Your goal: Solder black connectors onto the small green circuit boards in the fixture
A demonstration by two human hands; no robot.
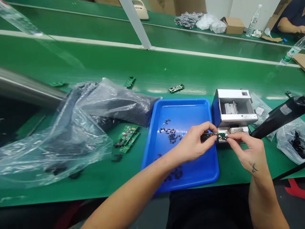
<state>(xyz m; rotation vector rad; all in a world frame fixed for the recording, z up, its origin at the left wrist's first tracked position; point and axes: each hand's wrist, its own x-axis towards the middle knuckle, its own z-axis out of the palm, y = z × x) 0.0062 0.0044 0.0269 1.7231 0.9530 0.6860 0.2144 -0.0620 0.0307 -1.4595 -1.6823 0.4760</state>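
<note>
A small green circuit board [222,136] is held up between both hands, over the right rim of the blue tray [190,183]. My left hand [196,140] pinches its left end between thumb and fingers. At its right end, my right hand [249,148] pinches the board or a tiny part on it; the fingertips hide which. Just beyond the hands stands a silver metal machine [235,119] with an open top. Small black plastic parts [172,135] lie scattered in the tray, some hidden under my left forearm.
Left of the tray lie stacked circuit boards [127,138] and a large clear bag [114,101] of dark parts. More boards [176,88] rest on the green belt behind. A black post [281,116] and bagged black parts [297,143] are at the right. A person [292,22] sits across the line.
</note>
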